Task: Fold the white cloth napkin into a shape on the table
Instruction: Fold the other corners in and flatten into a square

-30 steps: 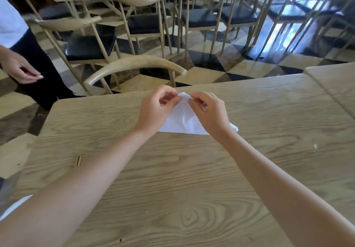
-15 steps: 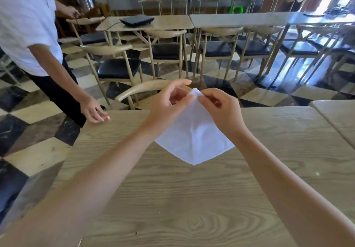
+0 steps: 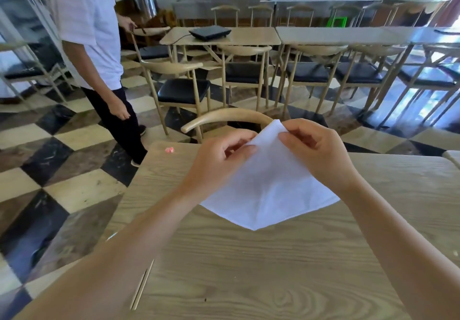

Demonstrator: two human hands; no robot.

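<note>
From my remote seat I see the white cloth napkin (image 3: 268, 190) held up over the far half of the light wood-grain table (image 3: 249, 270), folded into a kite-like shape with its top corner raised and its lower point hanging toward the tabletop, though whether that point touches the wood I cannot tell; my left hand (image 3: 219, 163) pinches the napkin's upper left edge, thumb and forefinger closed on the cloth and the other fingers curled in; my right hand (image 3: 316, 153) pinches the upper right edge just below the top corner, thumb against fingers, closed on the fabric; the two hands sit close together, just beside each other at the napkin's peak; behind the napkin, beyond the table's far edge, the curved pale wooden chair back (image 3: 224, 119) shows; left of the napkin a small pink scrap (image 3: 169, 149) lies near the table's far-left corner; further left of the table a person in a white shirt and dark trousers (image 3: 99, 58) stands on the black-and-cream checkered floor (image 3: 62, 170).
</note>
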